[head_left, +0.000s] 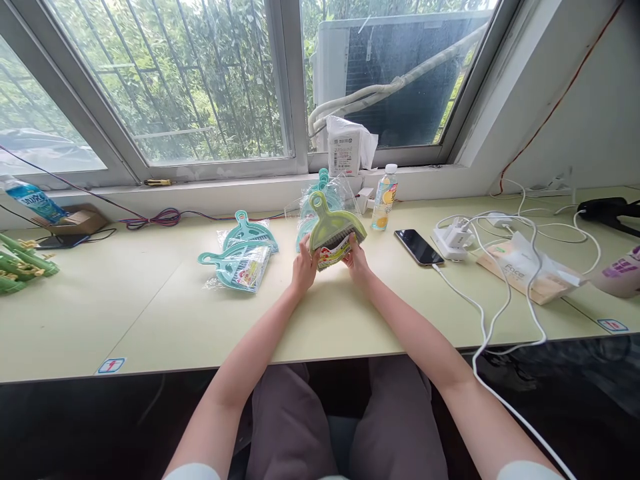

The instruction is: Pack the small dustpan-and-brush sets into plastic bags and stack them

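Note:
Between my two hands is a green dustpan and brush set [337, 228], tilted up above the table with its round handle loop at the top. A coloured label runs across the dark bristles at its lower side. My left hand [303, 268] grips its left edge. On the right edge, my right hand [358, 259] is closed with the thumb on the front. Two teal dustpan sets [245, 263] in clear plastic lie to the left, one overlapping the other. Behind the green set, more teal dustpans [323, 179] in clear wrap are partly hidden.
Right of my hands are a drink bottle [384, 200], a phone [419, 247] on a cable, a power strip [453, 239] and a tissue pack [533, 267]. White cables loop over the table's right side. Green stalks [25, 263] and a blue bottle [35, 202] are far left.

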Available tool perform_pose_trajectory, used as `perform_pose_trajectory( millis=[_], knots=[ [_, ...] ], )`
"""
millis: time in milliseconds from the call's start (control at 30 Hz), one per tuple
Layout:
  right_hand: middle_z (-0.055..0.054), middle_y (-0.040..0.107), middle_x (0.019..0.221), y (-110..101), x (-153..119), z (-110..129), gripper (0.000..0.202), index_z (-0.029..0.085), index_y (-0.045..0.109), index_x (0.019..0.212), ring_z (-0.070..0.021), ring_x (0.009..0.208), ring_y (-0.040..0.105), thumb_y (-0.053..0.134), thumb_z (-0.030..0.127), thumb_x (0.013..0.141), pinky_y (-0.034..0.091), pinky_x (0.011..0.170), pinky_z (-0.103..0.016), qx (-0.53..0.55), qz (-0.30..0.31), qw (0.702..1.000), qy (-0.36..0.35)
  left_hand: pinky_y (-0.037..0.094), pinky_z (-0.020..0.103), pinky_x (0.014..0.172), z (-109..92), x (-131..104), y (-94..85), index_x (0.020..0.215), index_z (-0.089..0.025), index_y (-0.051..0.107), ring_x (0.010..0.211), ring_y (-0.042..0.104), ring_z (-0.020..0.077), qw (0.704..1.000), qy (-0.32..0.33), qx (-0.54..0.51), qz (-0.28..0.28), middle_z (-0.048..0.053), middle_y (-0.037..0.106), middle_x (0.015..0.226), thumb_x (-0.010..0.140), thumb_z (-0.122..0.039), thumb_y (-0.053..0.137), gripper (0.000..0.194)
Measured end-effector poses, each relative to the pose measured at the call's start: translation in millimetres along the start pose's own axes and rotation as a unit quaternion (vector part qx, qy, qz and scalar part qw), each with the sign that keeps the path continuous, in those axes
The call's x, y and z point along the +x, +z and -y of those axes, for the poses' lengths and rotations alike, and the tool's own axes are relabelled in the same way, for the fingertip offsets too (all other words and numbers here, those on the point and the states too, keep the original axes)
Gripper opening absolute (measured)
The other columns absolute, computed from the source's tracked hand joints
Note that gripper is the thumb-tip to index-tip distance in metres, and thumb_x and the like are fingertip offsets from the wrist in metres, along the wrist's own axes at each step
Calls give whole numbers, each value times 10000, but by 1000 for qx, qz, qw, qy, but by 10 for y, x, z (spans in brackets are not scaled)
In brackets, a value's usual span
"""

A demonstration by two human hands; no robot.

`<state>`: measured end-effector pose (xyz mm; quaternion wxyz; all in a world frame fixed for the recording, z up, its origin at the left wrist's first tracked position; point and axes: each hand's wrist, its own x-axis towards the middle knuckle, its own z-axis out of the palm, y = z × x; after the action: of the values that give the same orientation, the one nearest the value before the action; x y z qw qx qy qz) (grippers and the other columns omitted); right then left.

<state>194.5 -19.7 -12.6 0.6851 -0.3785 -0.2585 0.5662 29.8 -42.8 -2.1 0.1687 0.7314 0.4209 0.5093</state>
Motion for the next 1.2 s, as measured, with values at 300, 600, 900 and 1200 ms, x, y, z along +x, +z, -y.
perform_pose_trajectory(
  millis=[300,600,900,1200],
  knots=[
    [-60,710,1103,58,-77,45,452,210,632,1046,-207,954,693,788,437,687,582,852,-335,2,191,982,6,489,348,754,21,48,-78,1380,-231,270,925,657,239,996,-44,-24,-80,109,666,1110,965,-469,337,483],
    [-53,734,963,-6,-7,-51,473,184,639,907,-226,884,699,886,328,531,590,809,-384,-9,97,995,-36,492,382,763,69,88,-60,1370,-238,267,986,660,282,997,-65,-17,-23,124,659,1152,923,-467,449,534],
    [-30,723,961,69,-82,-51,426,194,623,895,-203,906,687,860,283,552,592,790,-351,19,41,997,-60,543,383,711,89,102,-8,1327,-205,296,908,664,249,992,-94,-80,0,120,666,1096,909,-476,465,526],
    [-16,724,934,43,-33,-56,359,209,612,892,-191,885,701,825,252,606,602,808,-329,37,-3,997,-66,555,324,585,73,72,103,1355,-193,330,679,678,179,954,-199,-193,117,140,635,1143,841,-478,584,640]
  ],
)
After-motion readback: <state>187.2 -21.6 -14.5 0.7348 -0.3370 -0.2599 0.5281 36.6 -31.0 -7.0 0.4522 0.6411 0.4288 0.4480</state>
